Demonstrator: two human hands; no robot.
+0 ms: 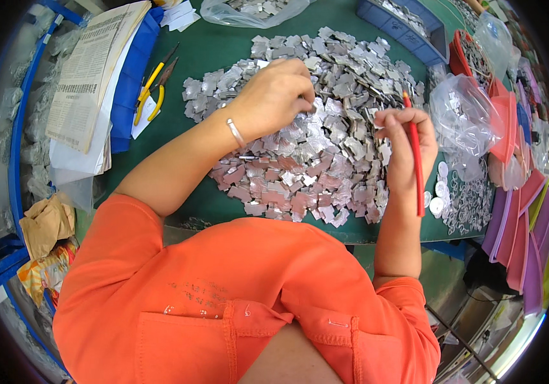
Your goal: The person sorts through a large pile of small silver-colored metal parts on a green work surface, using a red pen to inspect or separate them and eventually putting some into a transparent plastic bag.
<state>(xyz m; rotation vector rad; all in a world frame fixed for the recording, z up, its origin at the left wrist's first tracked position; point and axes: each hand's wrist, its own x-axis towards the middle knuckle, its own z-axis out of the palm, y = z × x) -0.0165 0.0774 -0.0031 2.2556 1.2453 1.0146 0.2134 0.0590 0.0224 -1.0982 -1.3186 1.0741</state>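
The step in hand looks like handling loose pieces from the wide pile of flat metal pieces (335,163), which spreads over the middle of the green table (205,48). The left hand (274,96) is over the far part of it, thumb and fingers together; I cannot tell whether a piece is pinched there. The right hand (410,144), at the pile's right edge, is closed around a red pencil (416,163). The next move seems to call for a fine fingertip pinch, with the pencil kept clear.

Overlapping pieces stand in the way of singling one out. A clear bag (463,118) and white discs (441,185) crowd the right; yellow-handled pliers (151,79) lie left, beside a blue bin (126,105).
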